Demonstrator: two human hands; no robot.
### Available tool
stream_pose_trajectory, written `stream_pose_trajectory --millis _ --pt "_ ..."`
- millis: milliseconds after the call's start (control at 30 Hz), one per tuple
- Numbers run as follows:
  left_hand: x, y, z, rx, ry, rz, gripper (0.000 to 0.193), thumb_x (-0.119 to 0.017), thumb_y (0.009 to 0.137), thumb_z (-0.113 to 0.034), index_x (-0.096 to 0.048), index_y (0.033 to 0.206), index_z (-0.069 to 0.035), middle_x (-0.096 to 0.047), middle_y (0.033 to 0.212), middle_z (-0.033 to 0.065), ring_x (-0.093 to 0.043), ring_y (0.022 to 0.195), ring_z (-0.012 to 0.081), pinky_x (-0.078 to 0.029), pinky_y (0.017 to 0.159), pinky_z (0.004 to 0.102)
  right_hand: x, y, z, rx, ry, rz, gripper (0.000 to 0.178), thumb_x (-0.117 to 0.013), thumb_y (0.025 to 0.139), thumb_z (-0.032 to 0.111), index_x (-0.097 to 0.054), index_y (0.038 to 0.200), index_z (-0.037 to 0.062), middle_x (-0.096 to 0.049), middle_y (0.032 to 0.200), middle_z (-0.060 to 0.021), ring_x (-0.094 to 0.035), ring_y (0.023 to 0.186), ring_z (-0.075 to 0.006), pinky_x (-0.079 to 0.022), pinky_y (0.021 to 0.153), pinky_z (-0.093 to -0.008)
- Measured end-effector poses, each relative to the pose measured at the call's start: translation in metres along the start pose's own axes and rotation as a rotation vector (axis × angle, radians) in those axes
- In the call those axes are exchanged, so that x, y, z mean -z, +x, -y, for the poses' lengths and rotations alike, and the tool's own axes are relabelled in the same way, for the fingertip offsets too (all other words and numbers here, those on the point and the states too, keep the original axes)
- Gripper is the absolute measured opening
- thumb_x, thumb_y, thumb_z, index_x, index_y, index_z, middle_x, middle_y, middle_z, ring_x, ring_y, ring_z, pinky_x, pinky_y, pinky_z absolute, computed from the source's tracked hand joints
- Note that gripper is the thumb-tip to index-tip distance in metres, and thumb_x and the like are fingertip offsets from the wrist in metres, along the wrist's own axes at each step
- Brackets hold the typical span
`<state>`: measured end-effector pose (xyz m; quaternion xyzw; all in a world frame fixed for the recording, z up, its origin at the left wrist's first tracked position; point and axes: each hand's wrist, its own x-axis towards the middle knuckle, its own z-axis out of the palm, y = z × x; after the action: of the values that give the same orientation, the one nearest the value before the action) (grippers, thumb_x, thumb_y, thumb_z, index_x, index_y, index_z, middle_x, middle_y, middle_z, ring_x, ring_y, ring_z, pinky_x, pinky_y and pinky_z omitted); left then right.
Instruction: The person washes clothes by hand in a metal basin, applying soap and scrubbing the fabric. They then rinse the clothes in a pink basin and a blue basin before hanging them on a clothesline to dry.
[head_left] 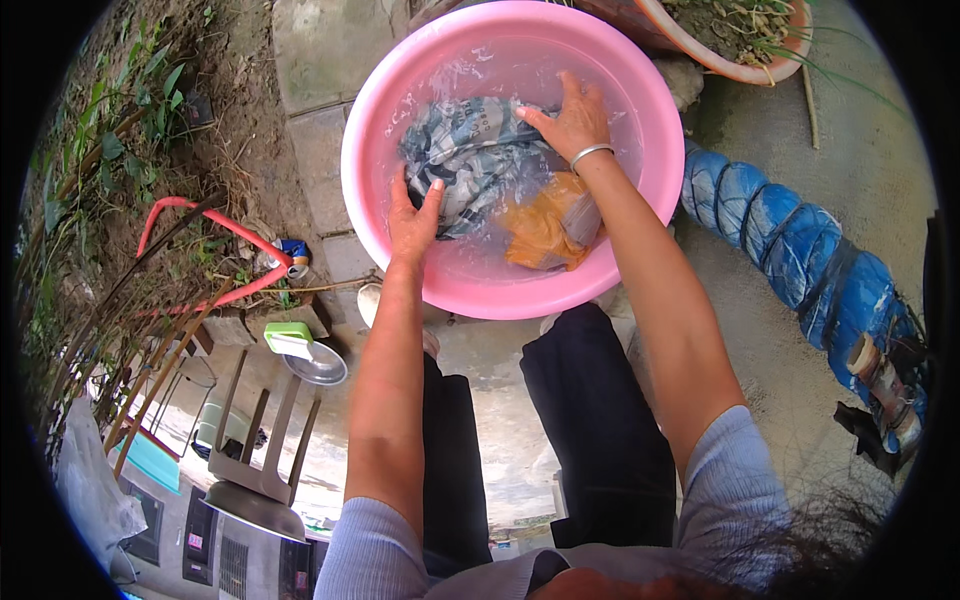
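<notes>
A pink basin point(362, 190) of soapy water stands in front of me. A wet blue, grey and white patterned cloth point(475, 145) lies bunched in its left and middle part, partly under water. Just nearer and to the right of it, an orange and grey cloth point(545, 225) is half sunk. My left hand point(413, 215) is at the patterned cloth's left edge, thumb and fingers apart. Over the cloth's far right end reaches my right hand point(580, 122), fingers spread and thumb at the fabric, a silver bangle point(592, 152) on its wrist. Neither hand grips the cloth.
A blue wrapped roll point(790, 240) lies on the right. Beyond the basin stands a planter point(790, 60). On the left are a bent red tube point(235, 235), plants point(110, 150), a green-handled item point(290, 335), a metal bowl point(318, 364) and a chair point(255, 505).
</notes>
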<state>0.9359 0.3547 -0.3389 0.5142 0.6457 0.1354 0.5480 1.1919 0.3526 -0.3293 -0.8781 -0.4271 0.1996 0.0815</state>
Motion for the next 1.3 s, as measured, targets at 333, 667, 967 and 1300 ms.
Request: stream_pose_trajectory --millis 333,667,967,1300 --pt "-0.014 0.044 -0.008 0.526 -1.088 0.293 0.071 -0.057 0.082 -0.065 -0.051 0.124 -0.007 -0.062 0.102 0.0088 -0.061 0.085 0.0238 -0.053 0.073 0.0388 -0.030 -0.099 0.080 0.268 0.747 0.323 0.014 -0.061 0.071 0.004 -0.058 0.085 0.0033 -0.061 0.082 -0.0132 -0.061 0.077 -0.0327 -0.048 0.068 -0.0364" --pt "-0.030 -0.019 -0.058 0.510 -1.108 -0.011 0.026 -0.052 0.096 -0.024 -0.058 0.111 -0.004 -0.063 0.095 0.0041 -0.061 0.086 0.0141 -0.052 0.073 0.0292 0.005 -0.063 0.087 0.309 0.205 0.031 0.036 -0.057 0.088 0.039 -0.052 0.071 0.0084 -0.059 0.068 -0.0131 -0.060 0.064 -0.0362 -0.046 0.055 -0.0461" --pt "0.020 -0.038 -0.042 -0.629 0.607 0.113 0.018 -0.070 0.066 -0.003 -0.058 0.079 -0.003 -0.054 0.117 0.0170 -0.052 0.100 0.0392 -0.046 0.087 0.0428 0.044 -0.014 0.018 0.366 -0.028 0.002 0.032 -0.074 0.075 0.022 -0.062 0.104 0.0165 -0.061 0.110 -0.0067 -0.059 0.088 -0.0278 -0.048 0.073 -0.0411" --pt "-0.046 0.020 0.023 0.119 0.879 0.369 0.045 -0.053 0.086 -0.011 -0.048 0.130 -0.019 -0.044 0.136 0.0168 -0.058 0.107 0.0351 -0.046 0.094 0.0452 -0.095 -0.018 -0.002 0.156 -0.358 0.403 0.048 -0.046 0.090 0.017 -0.043 0.137 0.0248 -0.047 0.135 -0.0136 -0.047 0.124 -0.0321 -0.044 0.094 -0.0480"
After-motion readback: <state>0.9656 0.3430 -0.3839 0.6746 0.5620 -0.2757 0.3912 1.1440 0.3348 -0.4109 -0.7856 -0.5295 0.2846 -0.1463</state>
